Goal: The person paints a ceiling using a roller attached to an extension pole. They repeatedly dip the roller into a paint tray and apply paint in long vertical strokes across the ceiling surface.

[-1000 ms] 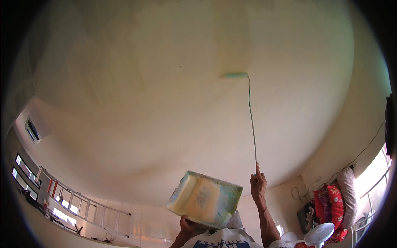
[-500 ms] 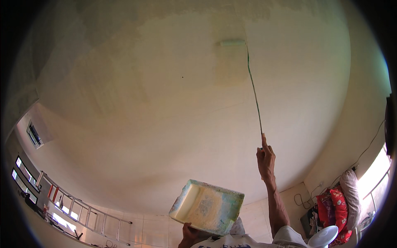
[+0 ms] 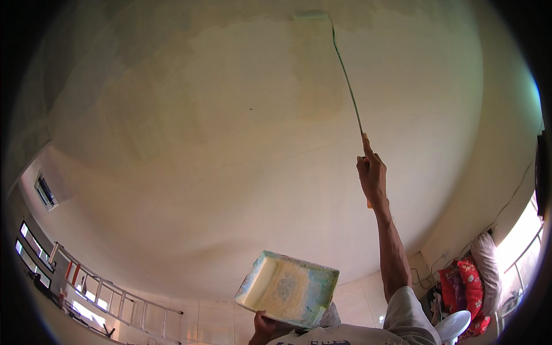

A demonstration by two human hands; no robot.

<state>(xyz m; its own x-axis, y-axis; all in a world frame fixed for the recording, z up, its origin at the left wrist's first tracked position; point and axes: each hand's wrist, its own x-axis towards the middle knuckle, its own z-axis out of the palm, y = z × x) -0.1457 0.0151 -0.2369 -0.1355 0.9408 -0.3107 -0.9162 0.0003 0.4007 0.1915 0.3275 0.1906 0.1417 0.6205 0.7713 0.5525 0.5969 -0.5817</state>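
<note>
Right grip (image 3: 372, 175) on roller pole (image 3: 347, 75), ceiling (image 3: 230, 144) open.

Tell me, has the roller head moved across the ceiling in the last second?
Yes. The roller head has travelled away from the person, further from the small dark speck on the ceiling, as the right hand pushed the pole.

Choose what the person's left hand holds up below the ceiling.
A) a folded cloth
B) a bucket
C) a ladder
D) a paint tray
D: the left hand grips the underside of a shallow, paint-smeared paint tray, while the right hand holds the long roller pole.
</note>
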